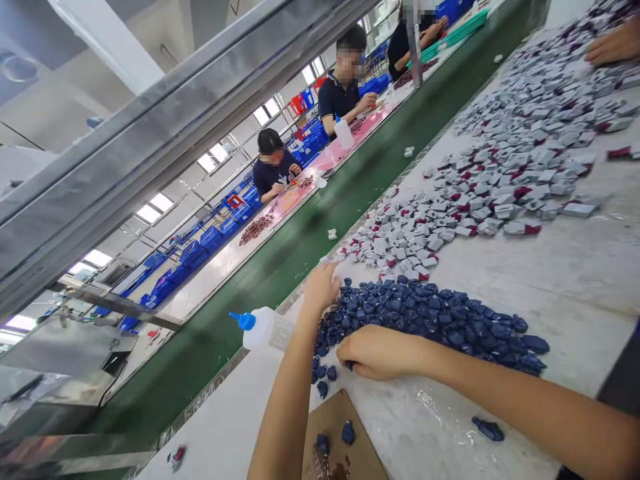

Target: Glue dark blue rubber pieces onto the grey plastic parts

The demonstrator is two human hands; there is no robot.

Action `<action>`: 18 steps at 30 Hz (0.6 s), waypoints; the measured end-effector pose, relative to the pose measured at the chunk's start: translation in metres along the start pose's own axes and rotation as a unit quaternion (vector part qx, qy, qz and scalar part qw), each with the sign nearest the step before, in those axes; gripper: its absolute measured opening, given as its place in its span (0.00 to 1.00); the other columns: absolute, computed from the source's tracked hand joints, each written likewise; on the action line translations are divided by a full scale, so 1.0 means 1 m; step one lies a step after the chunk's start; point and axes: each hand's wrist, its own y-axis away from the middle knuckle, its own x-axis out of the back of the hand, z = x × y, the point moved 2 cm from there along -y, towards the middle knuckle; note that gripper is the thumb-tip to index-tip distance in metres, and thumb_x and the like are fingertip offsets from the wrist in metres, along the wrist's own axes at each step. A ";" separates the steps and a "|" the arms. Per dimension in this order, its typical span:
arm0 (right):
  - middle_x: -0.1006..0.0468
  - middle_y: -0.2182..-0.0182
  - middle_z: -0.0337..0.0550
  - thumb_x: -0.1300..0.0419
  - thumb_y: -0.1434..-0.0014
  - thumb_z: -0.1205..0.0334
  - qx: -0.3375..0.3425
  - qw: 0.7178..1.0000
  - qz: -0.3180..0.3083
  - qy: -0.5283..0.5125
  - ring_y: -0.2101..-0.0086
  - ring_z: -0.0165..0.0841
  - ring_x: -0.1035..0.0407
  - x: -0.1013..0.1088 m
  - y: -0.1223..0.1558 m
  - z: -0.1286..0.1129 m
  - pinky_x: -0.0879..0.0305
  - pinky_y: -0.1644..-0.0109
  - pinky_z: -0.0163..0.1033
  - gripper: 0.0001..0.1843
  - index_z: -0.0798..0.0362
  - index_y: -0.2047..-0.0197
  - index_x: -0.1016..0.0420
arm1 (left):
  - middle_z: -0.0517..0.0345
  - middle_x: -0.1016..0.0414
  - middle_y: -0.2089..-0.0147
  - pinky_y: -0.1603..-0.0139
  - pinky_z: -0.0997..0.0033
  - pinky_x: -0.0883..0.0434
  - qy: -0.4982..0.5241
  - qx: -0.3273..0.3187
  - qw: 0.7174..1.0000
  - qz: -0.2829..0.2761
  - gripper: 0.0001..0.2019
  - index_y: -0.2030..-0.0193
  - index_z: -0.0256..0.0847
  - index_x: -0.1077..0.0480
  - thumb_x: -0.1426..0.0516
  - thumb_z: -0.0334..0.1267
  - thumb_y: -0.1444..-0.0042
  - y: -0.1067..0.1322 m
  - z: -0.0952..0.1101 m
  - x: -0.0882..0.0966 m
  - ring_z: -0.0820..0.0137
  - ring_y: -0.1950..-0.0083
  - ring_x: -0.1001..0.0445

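My left hand (321, 287) reaches to the far left edge of a heap of small dark blue moulded pieces (410, 310). Its fingers look bent together beside the nearest grey pieces; what they hold, if anything, is hidden. My right hand (370, 352) rests on the near side of the blue heap with fingers curled down. A dark blue piece (351, 365) shows under its fingertips. Below the hands lies a brown board (360, 437), stained with dark wet spots, with blue pieces (348, 433) on it.
A white bottle with blue nozzle (267, 328) stands left of my left forearm. Grey-and-dark-red pieces (500, 180) spread beyond the blue heap. A green conveyor belt (280, 247) runs alongside. Another person's hand (615, 45) is at the upper right; several people sit opposite.
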 end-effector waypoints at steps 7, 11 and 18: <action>0.19 0.60 0.48 0.44 0.47 0.73 0.037 0.999 -0.013 0.020 0.61 0.40 0.26 -0.013 -0.002 -0.002 0.38 0.64 0.39 0.16 0.56 0.56 0.23 | 0.48 0.31 0.45 0.50 0.53 0.29 -0.015 -0.029 0.999 -0.034 0.17 0.47 0.38 0.33 0.44 0.41 0.40 -0.054 0.057 -0.015 0.62 0.49 0.29; 0.19 0.60 0.50 0.45 0.47 0.74 0.029 0.999 0.001 0.022 0.61 0.41 0.26 -0.019 -0.005 0.002 0.38 0.65 0.40 0.16 0.57 0.57 0.22 | 0.49 0.31 0.46 0.51 0.54 0.28 0.002 0.003 1.000 -0.002 0.17 0.47 0.38 0.33 0.44 0.41 0.40 -0.059 0.060 -0.025 0.63 0.50 0.28; 0.19 0.61 0.47 0.44 0.49 0.71 0.030 0.999 0.011 -0.013 0.63 0.39 0.27 -0.014 -0.004 0.006 0.39 0.65 0.38 0.15 0.54 0.59 0.23 | 0.50 0.29 0.50 0.50 0.55 0.29 0.134 0.013 0.989 0.068 0.14 0.51 0.37 0.32 0.42 0.37 0.44 -0.046 0.053 -0.003 0.63 0.51 0.29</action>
